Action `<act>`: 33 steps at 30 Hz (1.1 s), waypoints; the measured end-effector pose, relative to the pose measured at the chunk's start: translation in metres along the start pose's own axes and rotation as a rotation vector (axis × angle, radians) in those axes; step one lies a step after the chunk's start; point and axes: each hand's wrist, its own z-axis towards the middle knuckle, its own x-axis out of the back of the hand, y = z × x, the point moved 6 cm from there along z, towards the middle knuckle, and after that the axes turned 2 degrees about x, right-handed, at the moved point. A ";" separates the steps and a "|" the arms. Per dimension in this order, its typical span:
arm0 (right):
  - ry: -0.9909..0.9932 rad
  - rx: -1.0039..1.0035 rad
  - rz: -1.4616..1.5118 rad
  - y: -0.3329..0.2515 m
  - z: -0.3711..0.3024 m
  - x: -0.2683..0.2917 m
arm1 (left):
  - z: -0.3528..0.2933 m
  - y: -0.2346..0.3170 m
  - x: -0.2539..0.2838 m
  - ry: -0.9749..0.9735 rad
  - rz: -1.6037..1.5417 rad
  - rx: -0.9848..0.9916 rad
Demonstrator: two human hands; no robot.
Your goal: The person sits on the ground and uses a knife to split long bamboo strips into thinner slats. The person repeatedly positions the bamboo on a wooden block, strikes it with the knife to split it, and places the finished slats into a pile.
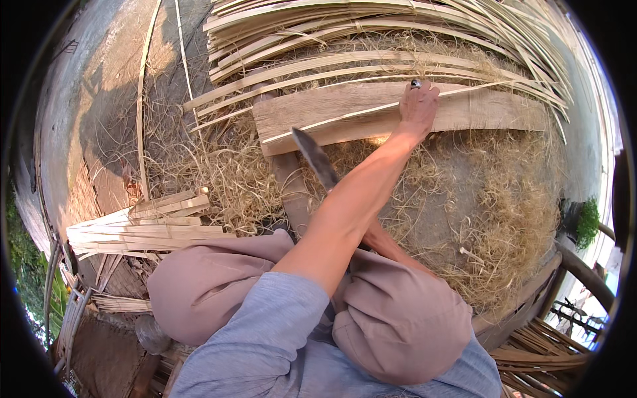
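My left arm stretches forward across my right one. At its end, my left hand (419, 109), with a ring on one finger, is closed on a thin bamboo strip (345, 119). The strip lies slantwise over a wide, flat wooden board (491, 109). A knife (314, 158) points up and to the left, its dark blade tip close to the strip near the board's left end. My right forearm (390, 247) runs beneath the left one towards the knife's handle end. My right hand is mostly hidden there, with only a sliver showing at the knife.
Beyond the board lie several long split strips (318, 64) and a thick stack of them (265, 33). Curly shavings (511, 205) cover the ground at right and left. Shorter bamboo slats (152, 232) are piled beside my left knee. A beam (289, 186) extends under the board.
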 end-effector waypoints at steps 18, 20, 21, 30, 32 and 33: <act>-0.394 -0.109 -0.023 0.029 -0.009 -0.058 | -0.012 0.000 0.006 0.035 0.048 -0.067; -0.417 -0.289 0.146 0.017 0.001 -0.049 | -0.011 -0.002 0.006 0.035 0.061 -0.068; -0.412 -0.365 0.199 0.011 0.004 -0.046 | -0.010 -0.001 0.006 0.026 0.051 -0.066; -0.354 -0.378 0.113 0.034 0.000 -0.059 | -0.016 0.007 0.009 0.097 0.125 -0.092; -0.278 -0.333 0.154 0.054 -0.002 -0.071 | -0.007 0.002 0.011 0.067 0.100 -0.101; -0.292 -0.248 0.120 0.051 -0.009 -0.075 | -0.007 -0.001 0.009 0.023 0.143 -0.099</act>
